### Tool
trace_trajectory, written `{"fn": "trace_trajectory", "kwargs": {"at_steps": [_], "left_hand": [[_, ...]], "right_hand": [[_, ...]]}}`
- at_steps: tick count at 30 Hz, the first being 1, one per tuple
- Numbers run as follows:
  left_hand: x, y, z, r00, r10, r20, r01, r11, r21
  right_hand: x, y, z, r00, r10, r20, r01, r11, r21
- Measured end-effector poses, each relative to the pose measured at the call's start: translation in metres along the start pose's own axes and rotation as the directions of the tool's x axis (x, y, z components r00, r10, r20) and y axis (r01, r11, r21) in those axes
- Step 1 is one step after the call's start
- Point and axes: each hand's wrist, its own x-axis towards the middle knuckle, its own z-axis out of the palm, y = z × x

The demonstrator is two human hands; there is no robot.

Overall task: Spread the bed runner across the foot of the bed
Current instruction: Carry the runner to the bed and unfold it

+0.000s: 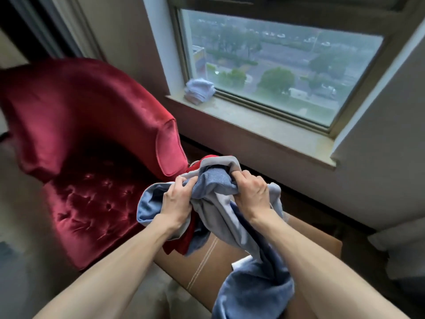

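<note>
Gripping the bunched blue, grey and red fabric bed runner [213,196] were both fists, left hand [177,199] and right hand [253,192], above a brown cardboard box [207,256]; its tail ran off-frame, fingertips buried in folds.

A red velvet armchair [92,157] with a button-tufted seat stands left of a wide window [282,65], its back near the beige wall [128,38]. Through the glass, trees, roads and low buildings lie far below under dull grey daylight. A pale stone sill [264,125] runs beneath the window, and a stack of folded white cloths [199,90] sits at its left end, against the glass. Below the sill and right of the armchair, a cardboard box [207,261] rests on the floor. A dark curtain [34,26] hangs left of the window, behind the armchair.
</note>
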Motion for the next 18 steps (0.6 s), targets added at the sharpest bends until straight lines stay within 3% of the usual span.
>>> {"fn": "trace_trajectory", "kwargs": {"at_steps": [9,18], "left_hand": [[-0.053,-0.093,-0.138,0.946,-0.223,-0.234,0.248,0.965,0.084],[-0.170,-0.215,-0.264,0.822,-0.399,-0.407,0.491,0.858,0.150]], "right_hand": [[0.034,-0.156,-0.017,0.958,-0.287,-0.006,0.285,0.945,0.159],[0.010,-0.355,-0.033,0.813,-0.581,-0.048,0.568,0.772,0.286]]}}
